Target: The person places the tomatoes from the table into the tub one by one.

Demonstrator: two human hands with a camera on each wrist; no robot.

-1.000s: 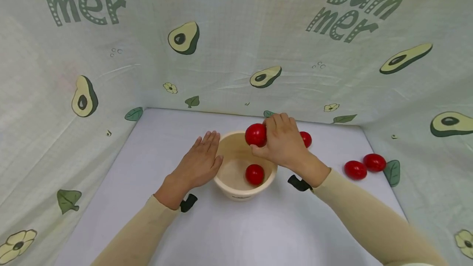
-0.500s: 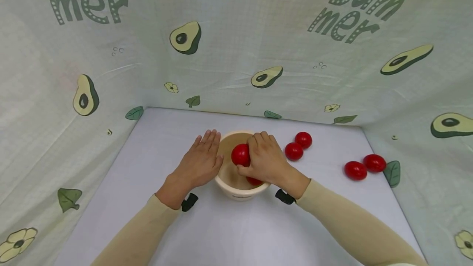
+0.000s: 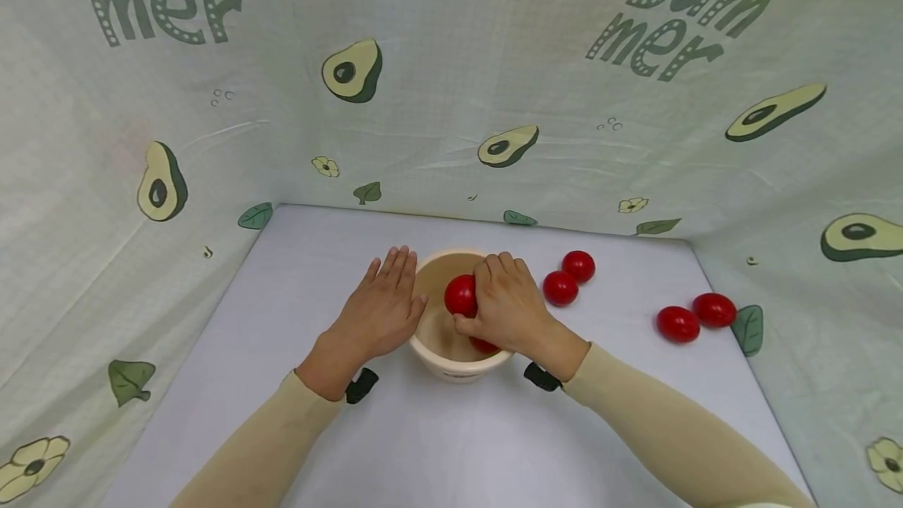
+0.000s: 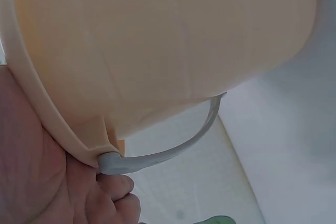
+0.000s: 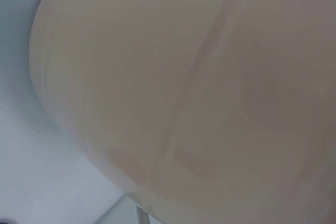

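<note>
- Our right hand (image 3: 511, 304) grips a glossy red ball (image 3: 461, 295) inside the round cream plastic bucket (image 3: 451, 369).
- Our straight-fingered left hand (image 3: 381, 306) touches the bucket's rim (image 4: 35, 94).
- Four red balls (image 3: 560, 288) lie on the pale table (image 3: 437, 453).

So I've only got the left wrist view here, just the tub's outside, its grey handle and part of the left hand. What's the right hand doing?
Observer: The right hand is holding a red ball within the mouth of the tub.
Operator: Nothing red in my view. Anything else in there?
Observer: Yes, a second red ball, partly hidden by that hand.
Operator: And outside?
Observer: Four more red balls lie on the table, on the person's right of the tub.
</note>
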